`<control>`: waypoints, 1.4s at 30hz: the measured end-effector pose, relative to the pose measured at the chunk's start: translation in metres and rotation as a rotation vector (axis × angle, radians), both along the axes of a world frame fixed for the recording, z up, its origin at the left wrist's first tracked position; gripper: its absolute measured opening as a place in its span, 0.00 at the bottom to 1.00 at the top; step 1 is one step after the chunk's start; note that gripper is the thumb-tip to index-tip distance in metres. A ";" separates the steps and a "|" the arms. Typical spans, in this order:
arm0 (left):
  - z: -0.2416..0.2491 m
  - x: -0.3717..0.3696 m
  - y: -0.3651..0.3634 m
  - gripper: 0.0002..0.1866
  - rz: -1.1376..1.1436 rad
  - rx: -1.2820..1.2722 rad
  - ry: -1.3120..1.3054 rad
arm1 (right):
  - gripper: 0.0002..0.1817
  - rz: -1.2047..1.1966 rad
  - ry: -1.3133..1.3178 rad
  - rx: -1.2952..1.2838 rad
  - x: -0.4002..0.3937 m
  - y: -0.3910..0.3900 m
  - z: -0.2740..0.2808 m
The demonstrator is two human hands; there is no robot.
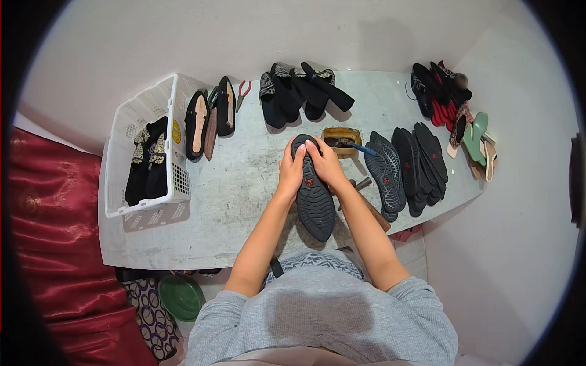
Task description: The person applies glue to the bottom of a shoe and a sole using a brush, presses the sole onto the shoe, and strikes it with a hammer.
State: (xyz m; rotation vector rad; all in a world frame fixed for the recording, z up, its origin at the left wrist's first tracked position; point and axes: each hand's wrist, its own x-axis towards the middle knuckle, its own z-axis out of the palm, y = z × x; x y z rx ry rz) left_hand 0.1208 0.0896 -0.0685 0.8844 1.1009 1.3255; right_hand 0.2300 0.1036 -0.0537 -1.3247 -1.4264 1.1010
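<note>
A black shoe [316, 204] is held sole up over the table, its ridged sole facing me with a small red mark near the middle. My left hand [291, 169] grips its far end from the left, and my right hand [327, 165] grips it from the right. Both thumbs press on the sole, while the other fingers are mostly hidden beneath. Just beyond my right hand stands a yellowish tub [342, 134] with a blue-handled brush [361, 148] resting in it. A hammer [373, 213] lies partly under my right forearm.
Loose black soles [384, 174] are stacked to the right. Several black shoes [281, 100] stand at the back. Left are a white basket [179, 155] holding shoes, shoes on forms [197, 125] and red pliers [243, 93]. Green pieces [475, 140] lie far right.
</note>
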 end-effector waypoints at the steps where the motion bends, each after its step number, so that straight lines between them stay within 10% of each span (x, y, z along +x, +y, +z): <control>1: 0.000 0.000 0.000 0.23 0.020 0.013 0.045 | 0.24 0.010 0.011 0.006 0.000 0.000 -0.001; 18: -0.004 -0.001 0.000 0.24 0.034 -0.023 0.150 | 0.32 0.185 0.353 -0.409 0.027 -0.091 0.009; 28: 0.021 -0.006 -0.023 0.27 -0.147 -0.142 -0.152 | 0.26 0.018 -0.145 -0.027 0.026 -0.102 -0.024; 42: -0.013 -0.021 -0.106 0.28 -0.319 -0.234 0.201 | 0.23 0.027 -0.097 -0.035 0.025 -0.101 -0.002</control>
